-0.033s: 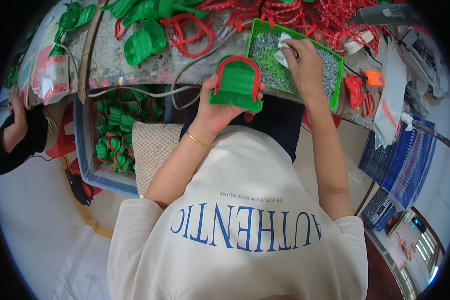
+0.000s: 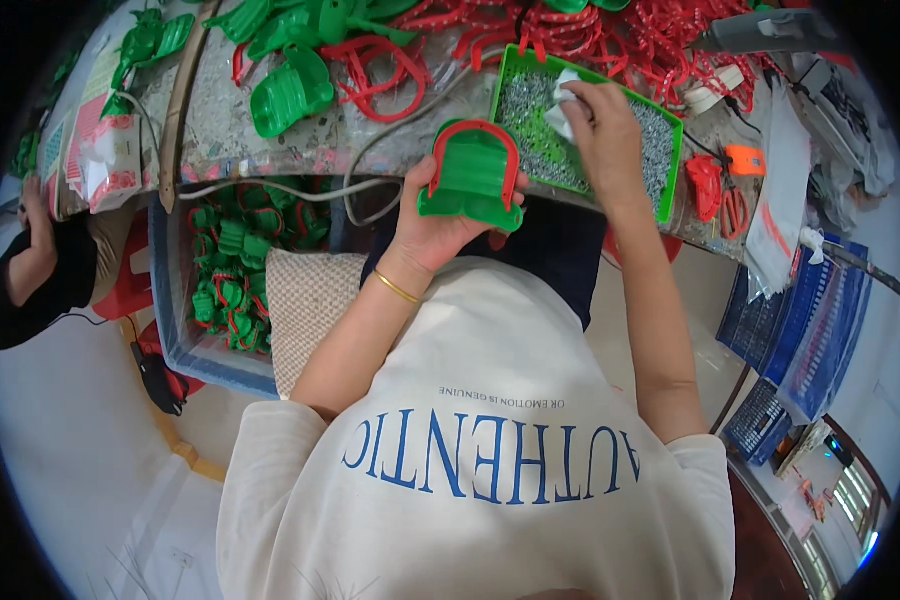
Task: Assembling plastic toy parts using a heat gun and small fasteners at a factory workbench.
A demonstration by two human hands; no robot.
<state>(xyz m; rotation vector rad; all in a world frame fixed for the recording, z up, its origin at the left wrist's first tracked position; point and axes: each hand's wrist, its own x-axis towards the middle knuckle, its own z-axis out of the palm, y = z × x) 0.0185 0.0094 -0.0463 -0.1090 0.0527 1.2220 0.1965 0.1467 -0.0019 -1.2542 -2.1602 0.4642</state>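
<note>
In my left hand (image 2: 432,215) is a green plastic shell (image 2: 470,175), its fingers closed around the lower edge. A red U-shaped strip (image 2: 511,165) lies along the shell's rim, with its curve toward the table. Over a bright green tray (image 2: 672,165), my right hand (image 2: 610,125) is closed, thumb and fingers together on a crumpled white piece (image 2: 560,118) of cloth or paper. Many small silvery metal bits (image 2: 530,95), too small to tell apart, fill much of the tray. Whether the right fingers also pinch one of these is hidden.
Green shells (image 2: 292,92) and red strips (image 2: 385,80) lie across the table. Below its edge at left stands a blue-grey bin (image 2: 175,330) of green-and-red pieces. Scissors (image 2: 734,215) and a grey cable (image 2: 355,180) are nearby. Another person's hand (image 2: 38,225) shows far left.
Almost nothing differs. The shell sits slightly lower in the picture, and my right hand still stays over the tray on the white piece.
</note>
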